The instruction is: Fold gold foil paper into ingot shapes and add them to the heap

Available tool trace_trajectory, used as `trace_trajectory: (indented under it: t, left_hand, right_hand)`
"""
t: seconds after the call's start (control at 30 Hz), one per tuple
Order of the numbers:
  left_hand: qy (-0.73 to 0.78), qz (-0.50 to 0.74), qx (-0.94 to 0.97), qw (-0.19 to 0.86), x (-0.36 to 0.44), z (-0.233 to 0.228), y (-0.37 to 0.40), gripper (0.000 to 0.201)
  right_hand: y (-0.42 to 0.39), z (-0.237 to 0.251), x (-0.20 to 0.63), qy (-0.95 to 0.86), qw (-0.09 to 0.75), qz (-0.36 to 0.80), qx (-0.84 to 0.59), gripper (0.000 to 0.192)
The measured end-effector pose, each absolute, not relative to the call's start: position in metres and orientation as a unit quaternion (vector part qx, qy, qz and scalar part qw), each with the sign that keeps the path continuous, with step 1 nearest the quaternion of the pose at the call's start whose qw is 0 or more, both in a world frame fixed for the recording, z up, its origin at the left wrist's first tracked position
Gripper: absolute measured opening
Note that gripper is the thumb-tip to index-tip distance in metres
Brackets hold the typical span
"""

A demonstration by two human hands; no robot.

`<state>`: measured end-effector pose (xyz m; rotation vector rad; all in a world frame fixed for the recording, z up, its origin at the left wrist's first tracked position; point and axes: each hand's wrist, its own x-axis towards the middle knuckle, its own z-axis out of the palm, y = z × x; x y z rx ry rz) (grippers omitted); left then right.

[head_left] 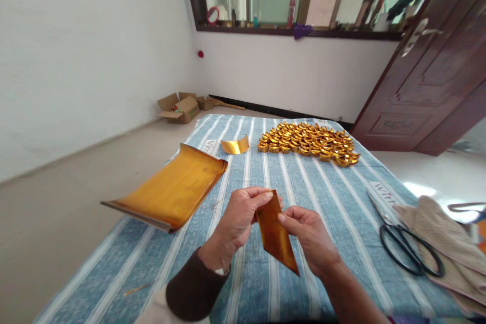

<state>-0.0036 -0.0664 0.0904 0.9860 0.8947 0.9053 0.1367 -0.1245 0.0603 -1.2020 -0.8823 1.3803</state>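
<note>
A folded piece of gold foil paper is held over the striped cloth between both hands, its lower end slanting to a point. My left hand pinches its upper left edge, thumb on top near the corner. On the right edge, my right hand grips the paper between thumb and fingers. To the left lies a stack of gold paper sheets, curling at its ends. A single curved gold sheet rests farther back. Rows of folded gold paper ingots sit close together at the back right.
Black-handled scissors lie at the right edge beside a beige cloth. The table wears a blue and white striped cloth. Cardboard boxes stand on the floor beyond. A brown door is at the right.
</note>
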Motion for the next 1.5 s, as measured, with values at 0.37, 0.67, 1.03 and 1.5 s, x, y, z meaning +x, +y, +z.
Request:
trace_trajectory:
  t: [0.37, 0.67, 1.03, 1.5]
  left_hand:
    - [0.413, 0.447, 0.403, 0.683, 0.004, 0.107, -0.076, 0.026]
    - [0.398, 0.452, 0.403, 0.689, 0.002, 0.104, -0.077, 0.021]
    - [0.413, 0.471, 0.378, 0.682, 0.008, 0.097, -0.077, 0.02]
    - [0.396, 0.471, 0.368, 0.697, 0.006, 0.101, -0.067, 0.017]
  right_hand:
    - [-0.138, 0.064, 0.136, -0.361, 0.549, 0.587, -0.473, 0.042]
    - [-0.14, 0.07, 0.138, -0.352, 0.55, 0.602, -0.459, 0.041]
    - [-0.14, 0.058, 0.141, -0.361, 0.545, 0.597, -0.465, 0.039]
    - [-0.146, 0.015, 0.263, -0.535, 0.347, -0.022, -0.77, 0.044]
